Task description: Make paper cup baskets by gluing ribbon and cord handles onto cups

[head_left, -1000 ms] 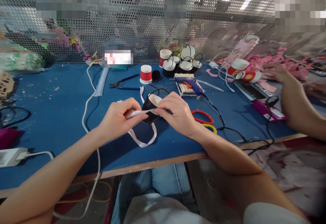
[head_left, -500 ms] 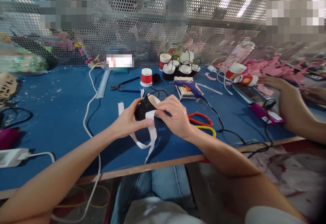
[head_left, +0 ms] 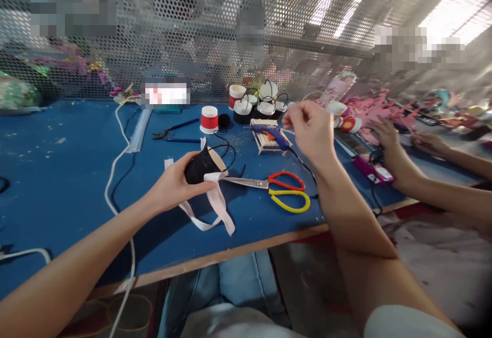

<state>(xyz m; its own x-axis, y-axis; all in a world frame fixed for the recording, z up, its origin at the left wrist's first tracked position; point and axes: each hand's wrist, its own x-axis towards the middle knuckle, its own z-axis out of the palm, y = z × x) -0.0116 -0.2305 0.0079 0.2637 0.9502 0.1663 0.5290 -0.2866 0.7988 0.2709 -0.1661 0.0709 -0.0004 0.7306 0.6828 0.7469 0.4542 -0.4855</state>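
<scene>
My left hand (head_left: 179, 179) is closed around a paper cup (head_left: 202, 166) wrapped in black cord, tilted with its mouth to the right. Under my left thumb, a white ribbon (head_left: 218, 199) lies against the cup's rim and trails down to the table. My right hand (head_left: 313, 127) is raised to the right of the glue gun (head_left: 269, 134), its fingers pinched together; whether anything is between them I cannot make out. Scissors (head_left: 288, 183) with a red and a yellow handle lie right of the cup. The glue gun rests on a small wooden stick rack (head_left: 265, 145).
A red and white cup (head_left: 209, 120) stands beside a black cord ball (head_left: 224, 121). Pliers (head_left: 175, 132) lie left of them. Several black-wrapped cups (head_left: 243, 112) stand behind. A white cable (head_left: 111, 174) crosses the left side. A co-worker's hand (head_left: 386, 133) is near pink pieces (head_left: 374, 115).
My right hand has let go of the ribbon at the cup's rim and moved up and right, uncovering the scissors. My left hand still holds the cup. The view has shifted to the right.
</scene>
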